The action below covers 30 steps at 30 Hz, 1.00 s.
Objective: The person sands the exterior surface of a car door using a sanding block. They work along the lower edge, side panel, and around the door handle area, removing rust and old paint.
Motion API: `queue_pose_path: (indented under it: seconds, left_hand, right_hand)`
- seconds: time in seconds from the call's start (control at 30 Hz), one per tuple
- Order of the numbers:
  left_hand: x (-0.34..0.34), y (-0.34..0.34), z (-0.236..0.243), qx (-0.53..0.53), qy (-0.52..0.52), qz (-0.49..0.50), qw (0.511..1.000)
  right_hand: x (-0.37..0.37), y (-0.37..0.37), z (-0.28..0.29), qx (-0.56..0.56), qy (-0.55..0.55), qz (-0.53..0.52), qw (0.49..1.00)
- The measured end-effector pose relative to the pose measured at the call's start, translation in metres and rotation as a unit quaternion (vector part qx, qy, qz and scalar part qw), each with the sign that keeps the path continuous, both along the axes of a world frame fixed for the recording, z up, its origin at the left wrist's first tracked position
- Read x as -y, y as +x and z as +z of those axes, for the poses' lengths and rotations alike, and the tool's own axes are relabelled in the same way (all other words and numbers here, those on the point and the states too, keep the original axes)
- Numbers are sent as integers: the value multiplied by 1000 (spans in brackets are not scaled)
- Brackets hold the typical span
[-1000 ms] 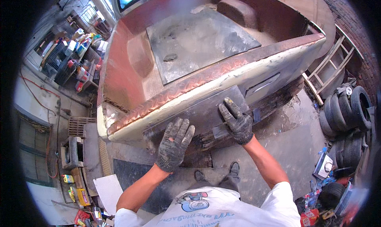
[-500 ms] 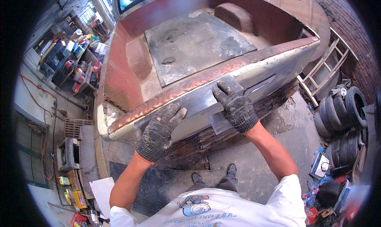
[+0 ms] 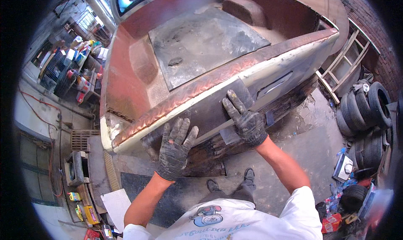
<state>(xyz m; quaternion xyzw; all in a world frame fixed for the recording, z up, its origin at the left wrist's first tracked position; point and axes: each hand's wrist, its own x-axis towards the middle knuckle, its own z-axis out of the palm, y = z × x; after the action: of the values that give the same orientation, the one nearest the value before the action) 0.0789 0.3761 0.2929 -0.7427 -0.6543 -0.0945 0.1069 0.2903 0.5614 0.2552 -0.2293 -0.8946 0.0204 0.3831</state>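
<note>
Both my hands wear dark, stained knit gloves. My left hand (image 3: pixel 174 150) lies flat, fingers stretched, at the left part of a thin grey metal sheet (image 3: pixel 205 114). The sheet rests along the outer face of a pickup tailgate (image 3: pixel 308 63), below its worn reddish top edge. My right hand (image 3: pixel 247 120) is spread over the sheet's right part, two fingers pointing up on it; its thumb is hard to make out. A small grey flap (image 3: pixel 230 136) sticks out beneath that hand. What lies under both palms is hidden.
Behind the tailgate is the reddish truck bed (image 3: pixel 130 87) with a dark mat (image 3: pixel 210 43). Stacked tires (image 3: pixel 365 110) and a wooden ladder-like frame (image 3: pixel 346 63) stand right. A cluttered shelf (image 3: pixel 79 63) is at far left; bottles (image 3: pixel 74 196) sit lower left.
My left hand has shifted slightly right and down, its fingers now more upright and spread. The right hand has moved slightly right and down. The view has tilted slightly.
</note>
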Motion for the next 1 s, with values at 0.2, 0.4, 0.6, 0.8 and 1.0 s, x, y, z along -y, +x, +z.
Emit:
queue_pose_path:
  seconds: [0.2,0.4,0.6,0.8,1.0]
  left_hand:
    - [-4,-9,-51,-74,31,3,997]
    - [-5,-19,-69,-110,51,3,993]
    - [-7,-18,-70,-120,62,-1,991]
    - [8,-1,-48,-83,15,-23,996]
    - [74,16,4,-30,-18,-19,999]
  right_hand:
    - [-8,-9,-58,-68,-22,30,997]
    - [-10,-20,-85,-103,6,12,995]
    - [-5,-19,-91,-42,-72,-5,996]
    - [24,-1,-75,19,-85,-35,996]
    - [65,79,-72,-47,-81,-10,996]
